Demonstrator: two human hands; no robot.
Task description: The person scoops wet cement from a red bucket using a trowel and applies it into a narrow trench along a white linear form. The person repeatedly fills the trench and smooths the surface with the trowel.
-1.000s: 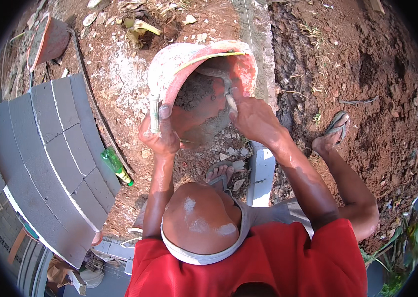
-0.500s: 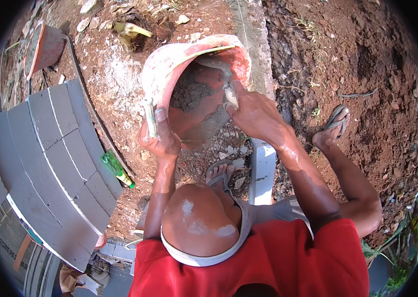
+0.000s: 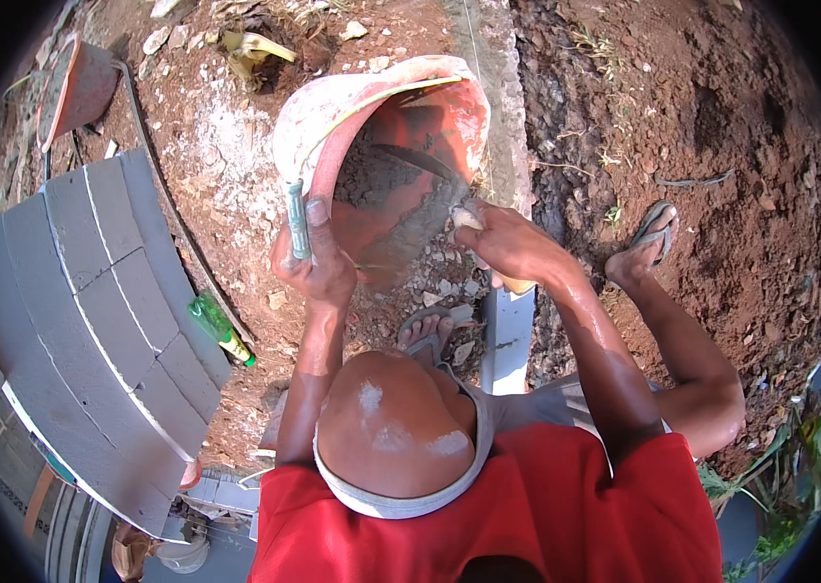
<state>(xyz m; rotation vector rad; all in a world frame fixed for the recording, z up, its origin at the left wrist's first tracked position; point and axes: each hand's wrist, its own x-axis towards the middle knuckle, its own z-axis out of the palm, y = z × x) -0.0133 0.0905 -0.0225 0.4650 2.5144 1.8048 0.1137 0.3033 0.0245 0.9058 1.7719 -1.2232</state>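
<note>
A tilted, mortar-smeared reddish bucket (image 3: 308, 136) has its mouth turned toward me. Grey mortar (image 3: 372, 185) lies inside. My left hand (image 3: 313, 260) is closed on the bucket's near left rim, thumb upward, beside the green grip (image 3: 297, 222) of its handle. My right hand (image 3: 508, 241) is wrapped round the handle of a trowel (image 3: 420, 160), just outside the mouth on the right. The trowel's blade reaches into the bucket next to the mortar; part of it is hard to make out. Its yellowish handle end (image 3: 517, 285) shows below my palm.
Grey blocks (image 3: 90, 311) stand at left, a green bottle (image 3: 221, 330) beside them. Another bucket (image 3: 85, 92) is at far left. A cement strip (image 3: 503, 117) with a string runs beyond a pale block (image 3: 506, 340). My sandalled feet rest on rubble and soil.
My right hand has drawn back toward me and to the right, bringing the trowel partly out of the bucket and turning it. My left hand keeps its hold on the rim.
</note>
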